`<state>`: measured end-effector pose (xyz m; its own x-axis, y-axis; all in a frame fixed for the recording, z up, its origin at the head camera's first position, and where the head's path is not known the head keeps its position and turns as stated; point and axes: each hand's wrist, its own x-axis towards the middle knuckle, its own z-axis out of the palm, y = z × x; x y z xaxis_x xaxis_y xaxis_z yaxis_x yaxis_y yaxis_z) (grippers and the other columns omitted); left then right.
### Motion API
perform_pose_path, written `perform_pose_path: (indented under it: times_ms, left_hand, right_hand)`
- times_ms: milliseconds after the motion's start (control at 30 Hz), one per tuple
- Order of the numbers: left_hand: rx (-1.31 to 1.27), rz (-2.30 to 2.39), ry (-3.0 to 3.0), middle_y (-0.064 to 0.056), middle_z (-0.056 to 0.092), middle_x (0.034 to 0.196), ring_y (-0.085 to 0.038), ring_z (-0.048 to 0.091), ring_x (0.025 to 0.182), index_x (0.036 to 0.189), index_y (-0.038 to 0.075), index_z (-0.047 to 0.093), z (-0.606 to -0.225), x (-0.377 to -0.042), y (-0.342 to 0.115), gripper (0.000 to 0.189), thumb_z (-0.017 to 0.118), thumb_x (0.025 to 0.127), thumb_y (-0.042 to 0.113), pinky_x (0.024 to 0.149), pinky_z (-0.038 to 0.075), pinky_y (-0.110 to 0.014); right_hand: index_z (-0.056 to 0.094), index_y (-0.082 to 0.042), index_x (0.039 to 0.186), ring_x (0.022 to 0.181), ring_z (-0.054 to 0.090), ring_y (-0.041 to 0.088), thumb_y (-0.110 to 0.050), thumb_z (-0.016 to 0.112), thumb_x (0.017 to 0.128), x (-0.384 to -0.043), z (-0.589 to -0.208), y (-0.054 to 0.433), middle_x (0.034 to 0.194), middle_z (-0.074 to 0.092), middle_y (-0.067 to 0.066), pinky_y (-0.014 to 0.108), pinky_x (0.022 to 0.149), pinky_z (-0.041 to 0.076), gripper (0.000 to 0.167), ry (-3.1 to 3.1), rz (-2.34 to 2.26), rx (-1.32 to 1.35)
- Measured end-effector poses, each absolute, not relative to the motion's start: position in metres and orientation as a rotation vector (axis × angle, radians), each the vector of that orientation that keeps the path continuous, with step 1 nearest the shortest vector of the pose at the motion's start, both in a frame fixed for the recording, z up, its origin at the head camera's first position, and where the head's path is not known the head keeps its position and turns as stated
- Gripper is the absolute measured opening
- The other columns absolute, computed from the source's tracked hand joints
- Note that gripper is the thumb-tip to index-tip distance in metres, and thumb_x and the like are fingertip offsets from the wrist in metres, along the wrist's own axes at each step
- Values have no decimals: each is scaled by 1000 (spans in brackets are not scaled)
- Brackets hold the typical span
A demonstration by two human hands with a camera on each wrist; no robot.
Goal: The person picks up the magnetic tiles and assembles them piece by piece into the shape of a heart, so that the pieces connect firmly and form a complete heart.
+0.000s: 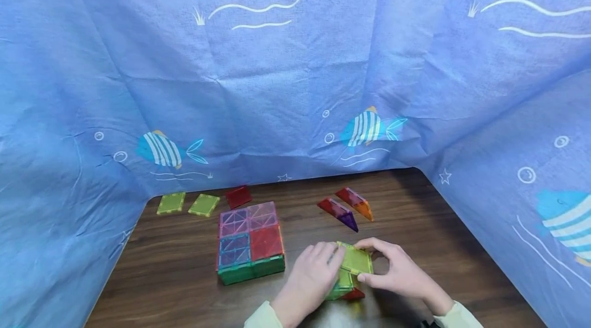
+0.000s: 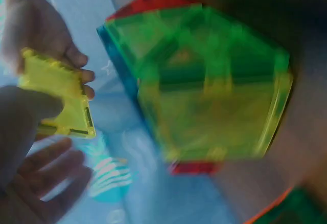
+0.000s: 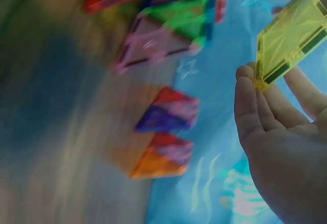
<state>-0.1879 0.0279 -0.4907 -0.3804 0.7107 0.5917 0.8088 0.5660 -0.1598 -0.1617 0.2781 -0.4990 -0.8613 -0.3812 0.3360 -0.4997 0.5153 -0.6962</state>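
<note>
Both my hands are on a yellow square magnetic tile [image 1: 356, 260]. My right hand [image 1: 401, 274] grips its right side between thumb and fingers. At its left edge, my left hand [image 1: 314, 274] pinches it, with the thumb lying across its face in the left wrist view. Under the hands is a magnetic-tile structure [image 1: 342, 287], partly hidden in the head view. The left wrist view shows its green top panel, yellow square panel [image 2: 209, 121], and red and blue edges. In the right wrist view the tile [image 3: 291, 35] is tilted above the right fingers.
A block of magnetic tiles [image 1: 251, 246] stands left of the hands. Two small multicoloured tile pieces [image 1: 339, 212] [image 1: 355, 202] lie behind them. Loose yellow tiles [image 1: 171, 203] [image 1: 203, 205] and a red tile [image 1: 238, 196] lie near the blue fabric [image 1: 277, 87].
</note>
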Motion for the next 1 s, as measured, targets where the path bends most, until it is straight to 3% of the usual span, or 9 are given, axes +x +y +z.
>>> perform_pose_path:
  times_ms: [133,300,500,667,1000]
  left_hand:
    - [-1163,-343,-2619,-6,61,134,-19,61,120,147,8,50,-499,-186,19,74,70,91,52,95,55,-37]
    - [-1116,-488,-2984,-11,51,149,-27,55,131,154,12,41,-506,-186,10,95,72,83,67,99,53,-50]
    - [-1135,-575,-3020,-13,51,148,-28,57,130,151,6,45,-513,-189,5,90,77,83,56,103,51,-43]
    - [-1127,-625,-3005,-12,53,147,-28,57,130,149,6,47,-514,-192,3,87,78,84,54,105,50,-42]
    - [-1099,-656,-3035,-10,53,147,-27,56,131,150,8,48,-512,-193,1,86,78,84,55,106,49,-43]
  right_hand:
    - [61,-21,130,101,63,6,-29,83,86,-161,-516,295,119,68,-7,33,85,55,50,-2711,1324,610]
    - [56,-14,135,116,62,10,-23,80,89,-157,-539,314,130,62,10,29,92,56,53,-2768,1553,502]
    - [51,-8,142,124,57,4,-24,80,89,-154,-559,322,138,59,13,26,98,51,63,-2791,1534,564]
    - [44,-2,148,129,56,9,-24,82,86,-155,-561,318,144,55,20,23,103,47,75,-2790,1501,692]
    - [46,-12,150,128,58,20,-42,85,79,-159,-555,307,147,56,3,30,101,48,86,-2962,1189,610]
